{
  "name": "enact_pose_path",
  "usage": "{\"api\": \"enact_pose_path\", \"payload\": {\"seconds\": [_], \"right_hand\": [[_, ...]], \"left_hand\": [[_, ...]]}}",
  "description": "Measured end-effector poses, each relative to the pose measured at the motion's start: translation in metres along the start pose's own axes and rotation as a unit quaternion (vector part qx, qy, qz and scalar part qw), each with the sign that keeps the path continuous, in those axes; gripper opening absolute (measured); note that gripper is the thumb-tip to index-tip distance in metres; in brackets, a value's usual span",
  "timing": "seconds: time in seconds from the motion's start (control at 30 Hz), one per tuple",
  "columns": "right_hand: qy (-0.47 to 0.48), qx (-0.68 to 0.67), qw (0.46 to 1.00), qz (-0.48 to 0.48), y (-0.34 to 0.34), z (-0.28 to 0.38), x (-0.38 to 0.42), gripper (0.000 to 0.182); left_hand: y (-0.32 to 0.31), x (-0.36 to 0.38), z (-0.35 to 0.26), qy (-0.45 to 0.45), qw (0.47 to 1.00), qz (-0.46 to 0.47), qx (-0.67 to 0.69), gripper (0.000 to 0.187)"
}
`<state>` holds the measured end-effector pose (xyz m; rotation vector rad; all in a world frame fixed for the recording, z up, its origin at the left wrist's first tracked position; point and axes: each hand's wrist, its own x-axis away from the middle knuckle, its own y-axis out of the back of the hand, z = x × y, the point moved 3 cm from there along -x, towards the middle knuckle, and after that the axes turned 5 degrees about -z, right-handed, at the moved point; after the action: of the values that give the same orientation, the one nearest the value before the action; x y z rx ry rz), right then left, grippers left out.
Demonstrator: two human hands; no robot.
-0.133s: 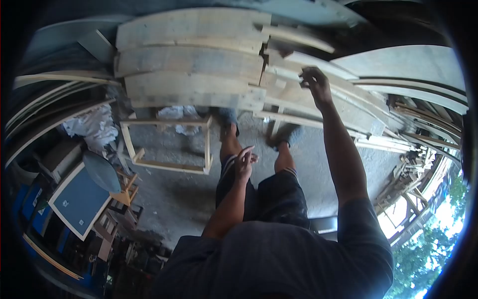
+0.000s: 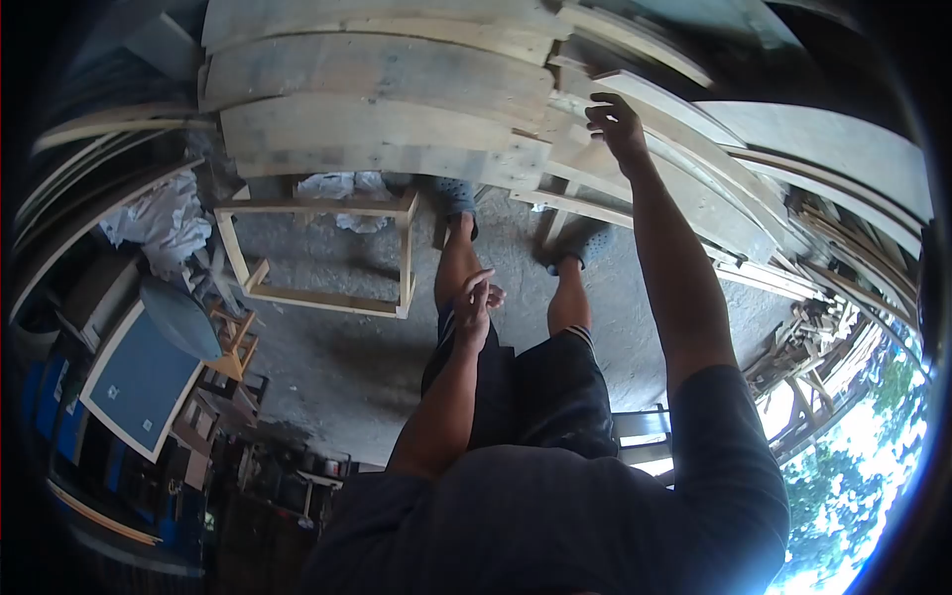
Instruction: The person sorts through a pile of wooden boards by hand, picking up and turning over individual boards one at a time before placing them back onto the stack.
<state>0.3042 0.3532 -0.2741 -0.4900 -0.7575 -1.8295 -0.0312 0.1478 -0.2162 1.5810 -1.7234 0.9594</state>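
The view has tipped, carrying the boards (image 2: pixel 367 79) toward its far edge; the right hand (image 2: pixel 617 127), loosely curled, seemingly empty, extends toward planks (image 2: pixel 674 109) at far right; the left hand (image 2: pixel 476 314) hangs nearer, loose, seemingly empty; this looks like reaching, calling for careful finger placement.

Uppermost wide plank (image 2: pixel 392 11) partly beyond the top edge

Dim overall, daylight glaring around foliage (image 2: pixel 841 488) at lower right; fisheye-curved edges, lower-left clutter (image 2: pixel 313 480) seemingly lost in shadow
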Motion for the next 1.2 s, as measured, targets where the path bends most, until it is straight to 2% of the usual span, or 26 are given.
{"api": "enact_pose_path", "payload": {"seconds": [0.03, 0.07, 0.1, 0.17, 0.23, 0.3, 0.37, 0.4, 0.43, 0.5, 0.57, 0.63, 0.7, 0.77, 0.83, 0.87, 0.9, 0.97, 1.0, 1.03, 1.07, 1.1, 1.13, 1.2], "right_hand": [[-0.015, 0.009, 1.0, -0.009, -0.016, -0.025, -0.02, 0.038], [-0.045, 0.023, 0.998, -0.023, -0.031, -0.05, -0.035, 0.048], [-0.093, 0.05, 0.994, -0.015, -0.043, -0.075, -0.055, 0.057], [-0.147, 0.013, 0.988, -0.048, -0.074, -0.089, -0.065, 0.061], [-0.135, -0.133, 0.98, -0.055, -0.094, -0.118, -0.078, 0.061], [-0.127, -0.169, 0.975, -0.065, -0.11, -0.102, -0.072, 0.059], [-0.193, -0.168, 0.959, -0.119, -0.116, -0.08, -0.053, 0.057], [-0.147, -0.245, 0.958, -0.008, -0.113, -0.086, -0.053, 0.053], [-0.105, -0.28, 0.954, -0.005, -0.113, -0.095, -0.051, 0.045], [-0.061, -0.251, 0.963, 0.08, -0.111, -0.06, -0.012, 0.037], [-0.015, -0.19, 0.974, 0.124, -0.104, -0.033, 0.029, 0.035], [0.081, -0.075, 0.988, 0.11, -0.105, 0.021, 0.075, 0.033], [0.093, -0.005, 0.99, 0.106, -0.099, 0.034, 0.111, 0.031], [0.163, 0.044, 0.984, 0.053, -0.091, 0.045, 0.146, 0.029], [0.426, 0.09, 0.9, 0.015, -0.08, 0.049, 0.17, 0.034], [0.442, 0.16, 0.882, 0.024, -0.076, 0.053, 0.184, 0.041], [0.411, 0.224, 0.883, 0.031, -0.07, 0.048, 0.195, 0.044], [0.456, 0.33, 0.826, 0.042, -0.062, 0.027, 0.212, 0.048], [0.456, 0.331, 0.825, 0.044, -0.06, 0.022, 0.218, 0.048], [0.437, 0.325, 0.836, 0.069, -0.062, 0.018, 0.222, 0.051], [0.417, 0.318, 0.846, 0.094, -0.064, 0.016, 0.224, 0.055], [0.419, 0.317, 0.846, 0.094, -0.065, 0.015, 0.223, 0.055], [0.423, 0.32, 0.843, 0.086, -0.067, 0.014, 0.224, 0.056], [0.425, 0.322, 0.842, 0.077, -0.066, 0.008, 0.222, 0.057]], "left_hand": [[0.01, -0.006, -0.001, -0.003, 1.0, -0.025, 0.014, 0.037], [0.01, -0.003, 0.001, 0.023, 0.999, -0.024, 0.013, 0.035], [0.008, -0.003, -0.008, 0.001, 1.0, -0.005, -0.03, 0.034], [0.008, -0.006, -0.002, -0.001, 0.999, 0.005, -0.033, 0.03], [0.012, -0.006, -0.008, -0.009, 0.999, 0.0, -0.043, 0.028], [0.02, -0.007, -0.009, -0.002, 0.999, -0.009, -0.044, 0.027], [0.022, -0.006, -0.012, -0.02, 1.0, -0.011, -0.006, 0.027], [0.024, -0.007, -0.014, -0.03, 0.999, -0.01, -0.006, 0.027], [0.026, -0.009, -0.016, -0.04, 0.999, -0.009, -0.005, 0.027], [0.029, -0.012, -0.019, -0.039, 0.999, -0.018, 0.004, 0.027], [0.032, -0.011, -0.024, -0.038, 0.997, -0.047, 0.052, 0.029], [0.042, -0.014, -0.011, 0.02, 0.986, -0.102, 0.127, 0.025], [0.053, -0.016, -0.024, 0.032, 0.979, -0.151, 0.136, 0.025], [0.071, -0.024, -0.033, 0.022, 0.961, -0.171, 0.216, 0.025], [0.088, -0.033, -0.046, 0.034, 0.956, -0.154, 0.247, 0.039], [0.092, -0.039, -0.053, 0.032, 0.956, -0.134, 0.257, 0.046], [0.094, -0.045, -0.062, 0.031, 0.956, -0.116, 0.269, 0.054], [0.087, -0.059, -0.088, 0.022, 0.943, -0.042, 0.329, 0.065], [0.076, -0.061, -0.116, 0.026, 0.928, -0.036, 0.371, 0.07], [0.069, -0.068, -0.132, 0.025, 0.927, -0.037, 0.372, 0.07], [0.064, -0.076, -0.148, -0.016, 0.913, -0.016, 0.408, 0.067], [0.062, -0.083, -0.158, -0.058, 0.895, 0.005, 0.442, 0.064], [0.06, -0.091, -0.161, -0.059, 0.896, 0.004, 0.441, 0.064], [0.058, -0.103, -0.161, -0.059, 0.928, -0.071, 0.362, 0.059]]}}
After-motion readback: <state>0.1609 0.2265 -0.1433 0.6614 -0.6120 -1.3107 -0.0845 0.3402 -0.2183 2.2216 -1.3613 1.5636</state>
